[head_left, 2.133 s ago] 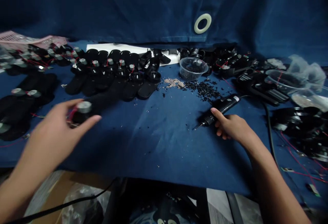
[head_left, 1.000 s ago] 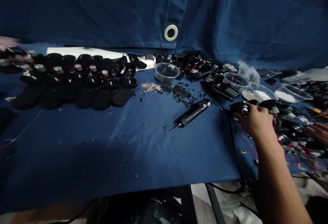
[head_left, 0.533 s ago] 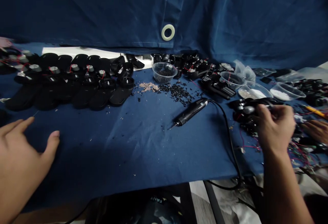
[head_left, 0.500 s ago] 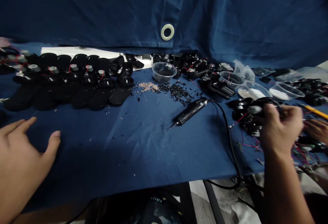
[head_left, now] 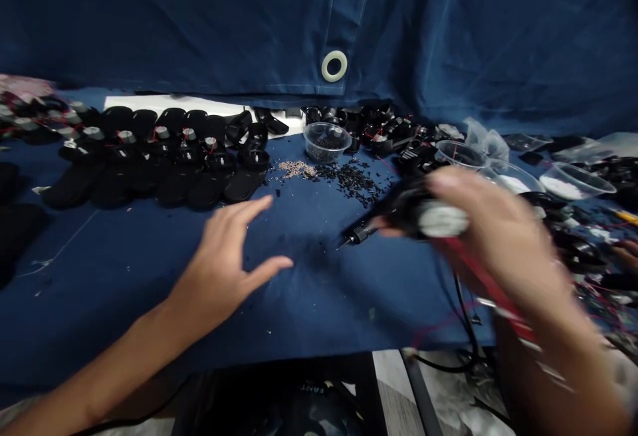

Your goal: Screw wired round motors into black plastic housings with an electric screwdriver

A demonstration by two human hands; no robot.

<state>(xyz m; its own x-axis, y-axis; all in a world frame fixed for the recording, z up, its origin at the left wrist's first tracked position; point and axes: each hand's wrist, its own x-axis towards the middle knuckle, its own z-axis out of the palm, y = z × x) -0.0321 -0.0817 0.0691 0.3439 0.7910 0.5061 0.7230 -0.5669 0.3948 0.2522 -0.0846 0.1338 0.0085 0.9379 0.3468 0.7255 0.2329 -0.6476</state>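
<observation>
While the left hand (head_left: pixel 219 260) hangs over the blue cloth (head_left: pixel 309 316) on the near side of the clear tub (head_left: pixel 326 155), thumb and fingers spread apart with nothing between them, all the action sits with the right hand (head_left: pixel 498 223)! It's nearer than the tub and off to its right, badly blurred, fingers apparently clamped on a black part (head_left: pixel 406 213) with a pale round cap (head_left: pixel 442 220); how firm that grip is, I cannot tell. Red wires (head_left: pixel 478 276) trail below it, and there's the danger: 1 loose end could catch on the black cord (head_left: pixel 467 320), also near-right of the tub, and yank the part free. Watch the screwdriver (head_left: pixel 359 231) too, nearer than the tub, slightly right, partly hidden by the part: a low knock could shove it into the black pieces (head_left: pixel 356 177) scattered just near-right of the tub.
</observation>
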